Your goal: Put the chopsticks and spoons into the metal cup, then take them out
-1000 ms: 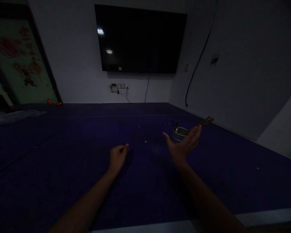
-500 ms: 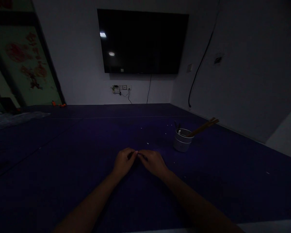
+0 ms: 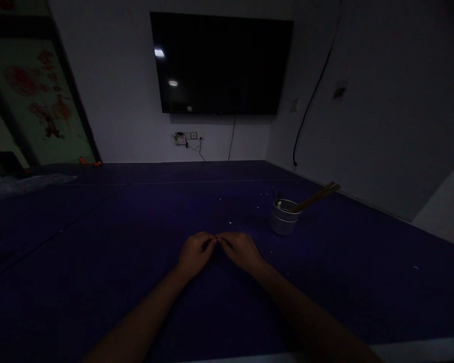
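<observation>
My left hand and my right hand meet at their fingertips over the dark blue tabletop. Thumb and fingers are pinched together on each side. Whatever lies between them is too small and dark to make out. Right of my right hand stands a light-coloured round pot, upright, with brown sticks leaning out to the right and some thin dark tools in it. Small white scraps are scattered on the surface beyond my hands.
Crumpled clear plastic lies at the far left, with small orange objects near the back edge. A dark television hangs on the back wall above sockets. A black cable dangles along the right wall.
The fingertips of both hands have shifted slightly against each other, still pinched together. The view has tilted a little; the pot and scraps stay in place.
</observation>
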`<state>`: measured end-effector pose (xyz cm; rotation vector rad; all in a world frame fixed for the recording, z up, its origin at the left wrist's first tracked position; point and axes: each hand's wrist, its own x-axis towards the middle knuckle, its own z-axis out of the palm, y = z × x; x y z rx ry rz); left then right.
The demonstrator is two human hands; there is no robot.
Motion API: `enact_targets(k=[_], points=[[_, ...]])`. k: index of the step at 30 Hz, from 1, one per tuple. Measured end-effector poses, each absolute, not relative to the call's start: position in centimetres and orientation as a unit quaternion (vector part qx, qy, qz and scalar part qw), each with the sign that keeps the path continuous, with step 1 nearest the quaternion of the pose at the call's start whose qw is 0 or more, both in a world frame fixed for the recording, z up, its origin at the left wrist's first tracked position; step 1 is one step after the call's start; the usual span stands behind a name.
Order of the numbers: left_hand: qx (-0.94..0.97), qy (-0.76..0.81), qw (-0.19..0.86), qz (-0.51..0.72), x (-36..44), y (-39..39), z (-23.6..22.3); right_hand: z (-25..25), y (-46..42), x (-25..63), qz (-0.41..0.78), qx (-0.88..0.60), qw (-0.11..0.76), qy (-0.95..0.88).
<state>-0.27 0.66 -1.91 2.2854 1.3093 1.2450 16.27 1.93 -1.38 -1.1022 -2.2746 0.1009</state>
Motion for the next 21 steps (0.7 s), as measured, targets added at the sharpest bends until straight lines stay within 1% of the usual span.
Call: enact_targets(k=[21], points=[[0.791, 0.441, 0.111, 0.410, -0.23, 0.66, -2.07, -1.36, 1.97, 16.40, 0.040, -0.415, 0.299, -0.858]])
